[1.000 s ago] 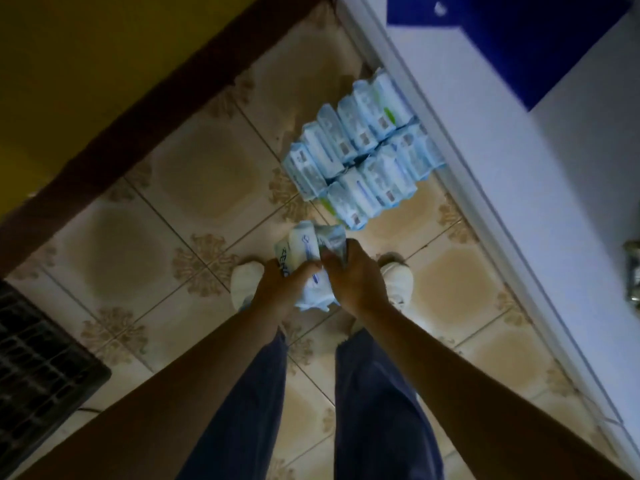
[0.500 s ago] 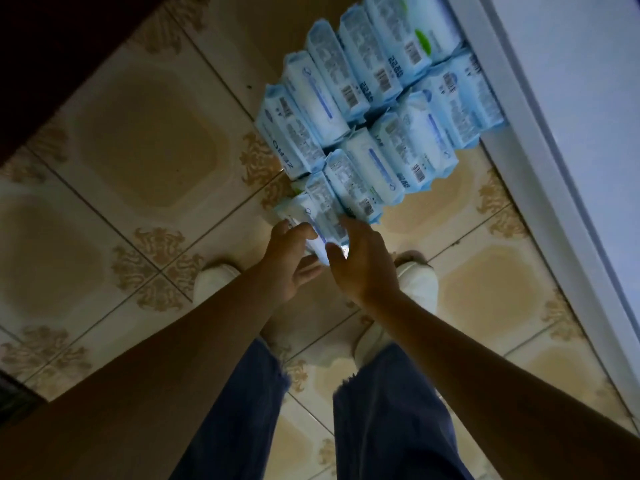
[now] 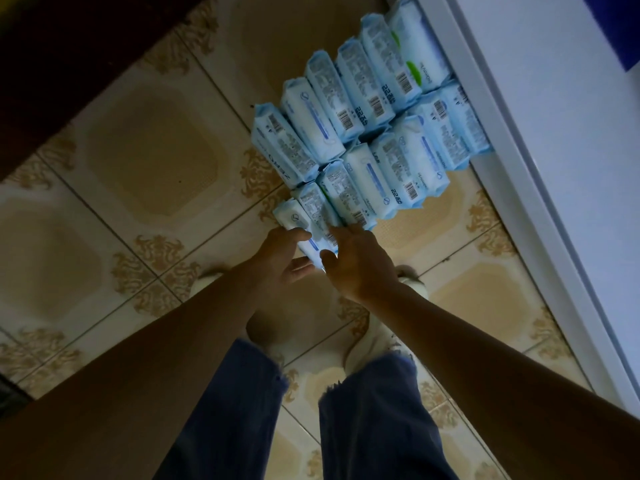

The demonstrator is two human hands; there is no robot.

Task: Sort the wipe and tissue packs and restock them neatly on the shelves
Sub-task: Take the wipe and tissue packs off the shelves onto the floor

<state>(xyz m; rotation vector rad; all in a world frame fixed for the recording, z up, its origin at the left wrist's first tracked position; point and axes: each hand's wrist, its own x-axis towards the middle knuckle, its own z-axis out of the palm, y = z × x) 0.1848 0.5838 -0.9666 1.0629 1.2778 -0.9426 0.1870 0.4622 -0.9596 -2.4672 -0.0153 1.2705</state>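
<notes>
Dim light blurs most of the print on the wipe packs (image 3: 363,126), which stand on edge in two rows on the patterned floor tiles (image 3: 138,150). The far ends of the rows reach the foot of a white panel (image 3: 561,109) that runs out of frame on the right. What can be read is "22" beside a barcode on several packs, a green patch on the farthest one, and side lettering that looks like "ZERO" (upside down from here); the fine text is illegible. The end pack (image 3: 294,218) of the nearer row is partly covered by both hands. The left hand (image 3: 278,259) pinches it, thumb on top and fingers beneath its near end. The right hand (image 3: 362,268) rests with fingers fairly straight across the tops of the neighbouring packs, its thumb touching the end pack's near tip. Frayed blue jeans (image 3: 374,427) and the forearms hide much of two pale shoes (image 3: 367,344). A blue shape (image 3: 616,22) at the top right corner is cut off.
</notes>
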